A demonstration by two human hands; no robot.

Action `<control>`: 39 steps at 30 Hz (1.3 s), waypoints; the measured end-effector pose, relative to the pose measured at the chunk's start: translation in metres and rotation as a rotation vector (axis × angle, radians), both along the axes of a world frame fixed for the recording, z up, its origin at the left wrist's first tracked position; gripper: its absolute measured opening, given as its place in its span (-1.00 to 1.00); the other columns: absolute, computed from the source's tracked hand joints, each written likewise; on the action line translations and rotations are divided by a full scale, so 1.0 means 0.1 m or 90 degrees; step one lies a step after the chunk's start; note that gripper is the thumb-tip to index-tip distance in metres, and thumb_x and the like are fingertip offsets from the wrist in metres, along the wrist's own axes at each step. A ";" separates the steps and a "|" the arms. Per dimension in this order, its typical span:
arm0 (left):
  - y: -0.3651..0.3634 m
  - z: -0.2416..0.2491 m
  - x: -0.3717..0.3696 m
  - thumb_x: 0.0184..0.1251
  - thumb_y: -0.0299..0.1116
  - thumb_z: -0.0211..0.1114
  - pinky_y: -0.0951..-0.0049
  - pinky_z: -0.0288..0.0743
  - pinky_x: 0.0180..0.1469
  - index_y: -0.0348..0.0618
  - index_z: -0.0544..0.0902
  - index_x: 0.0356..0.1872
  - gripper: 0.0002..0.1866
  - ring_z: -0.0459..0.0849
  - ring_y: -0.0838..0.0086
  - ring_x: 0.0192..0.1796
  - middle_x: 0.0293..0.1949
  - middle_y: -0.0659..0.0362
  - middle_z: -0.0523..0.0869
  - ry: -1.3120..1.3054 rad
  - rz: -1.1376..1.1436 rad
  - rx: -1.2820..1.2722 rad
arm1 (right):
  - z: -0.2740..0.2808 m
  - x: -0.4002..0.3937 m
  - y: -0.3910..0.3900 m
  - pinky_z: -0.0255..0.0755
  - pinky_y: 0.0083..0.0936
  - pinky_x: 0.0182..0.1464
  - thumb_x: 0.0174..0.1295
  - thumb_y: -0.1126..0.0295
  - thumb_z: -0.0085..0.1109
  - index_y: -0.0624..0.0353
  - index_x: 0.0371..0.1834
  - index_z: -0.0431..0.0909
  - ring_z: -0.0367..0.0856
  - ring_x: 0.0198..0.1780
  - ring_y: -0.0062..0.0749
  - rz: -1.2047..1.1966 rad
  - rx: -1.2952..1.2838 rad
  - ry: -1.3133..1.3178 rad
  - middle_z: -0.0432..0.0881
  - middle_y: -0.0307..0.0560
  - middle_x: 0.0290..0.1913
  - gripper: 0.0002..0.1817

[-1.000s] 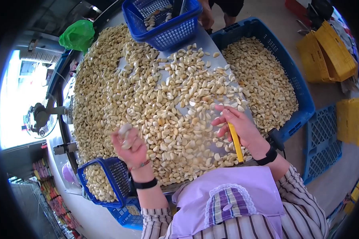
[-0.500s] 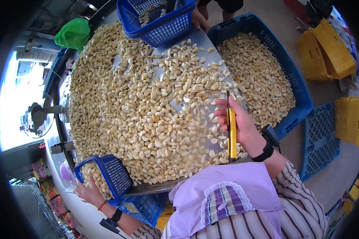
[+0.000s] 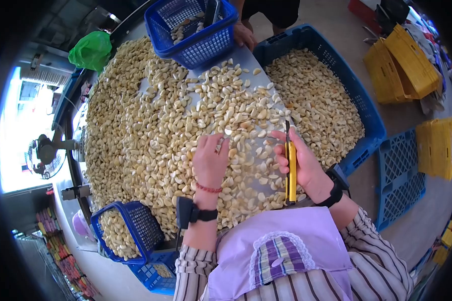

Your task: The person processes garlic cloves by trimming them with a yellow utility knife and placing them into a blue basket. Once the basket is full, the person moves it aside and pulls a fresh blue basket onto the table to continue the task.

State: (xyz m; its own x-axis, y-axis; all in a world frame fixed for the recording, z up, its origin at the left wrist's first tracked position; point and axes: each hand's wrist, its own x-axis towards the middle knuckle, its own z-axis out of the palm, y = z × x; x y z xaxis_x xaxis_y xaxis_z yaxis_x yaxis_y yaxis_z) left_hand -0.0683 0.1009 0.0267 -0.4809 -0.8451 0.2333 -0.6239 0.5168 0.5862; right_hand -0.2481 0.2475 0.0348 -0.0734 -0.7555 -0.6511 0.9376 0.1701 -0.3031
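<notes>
My right hand point(image 3: 306, 168) is closed around a yellow utility knife point(image 3: 292, 173), its dark blade pointing up and away from me. My left hand point(image 3: 210, 160) is over the middle of the pile, thumb and fingers pinched together; what they hold, if anything, I cannot make out. Beneath both hands spreads a thick layer of pale cloves that look like peeled garlic point(image 3: 171, 145), on a metal table point(image 3: 256, 59). At the table's near left corner a small blue basket point(image 3: 146, 228) leans, filled with the same cloves.
A large blue crate point(image 3: 376, 125) of cloves stands right of the table. Another person's hand point(image 3: 243, 35) is beside a blue basket point(image 3: 198, 47) at the far edge. Yellow crates point(image 3: 407, 65) and a blue pallet-like crate point(image 3: 401, 175) lie right. A fan point(image 3: 47, 150) is at left.
My left hand has moved from the small blue basket at the left to the middle of the pile, its fingers now pinched. The right hand keeps the knife in nearly the same place.
</notes>
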 end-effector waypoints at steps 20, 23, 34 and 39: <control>0.02 -0.18 -0.16 0.20 -0.46 0.32 0.68 0.41 -0.37 -0.23 0.61 -0.14 -0.79 0.52 0.72 -0.38 -0.38 0.30 0.63 0.304 0.000 0.622 | 0.07 0.11 -0.04 0.28 -0.71 -0.61 0.37 0.12 0.04 0.10 0.26 0.38 0.41 -0.63 -0.66 0.088 -0.044 0.287 0.54 -0.20 -0.45 -0.53; 0.20 0.13 -0.09 0.22 -0.50 0.30 0.73 0.36 -0.43 -0.25 0.59 -0.19 -0.85 0.49 0.76 -0.43 -0.39 0.30 0.63 0.316 0.014 0.630 | 0.21 0.18 -0.06 0.27 -0.74 -0.60 0.37 0.21 0.04 0.07 0.36 0.29 0.38 -0.63 -0.71 0.167 -0.075 0.416 0.55 -0.24 -0.47 -0.49; 0.52 0.31 0.27 0.25 -0.33 0.18 0.51 0.47 -0.46 -0.11 0.44 -0.15 -0.80 0.47 0.36 -0.19 -0.14 0.08 0.49 0.780 -0.056 0.949 | 0.19 0.16 -0.09 0.27 -0.76 -0.57 0.39 0.17 0.01 -0.02 0.42 0.23 0.38 -0.59 -0.76 0.281 -0.060 0.396 0.53 -0.33 -0.48 -0.45; 0.43 0.25 0.40 0.38 -0.17 0.13 0.59 0.40 -0.56 -0.10 0.47 -0.30 -0.78 0.36 0.48 -0.43 -0.39 0.22 0.44 0.915 -0.026 0.926 | -0.06 -0.18 -0.05 0.45 -0.51 -0.26 0.32 0.03 0.11 0.18 0.38 0.23 0.57 -0.32 -0.42 0.231 -0.119 0.780 0.61 -0.03 -0.22 -0.33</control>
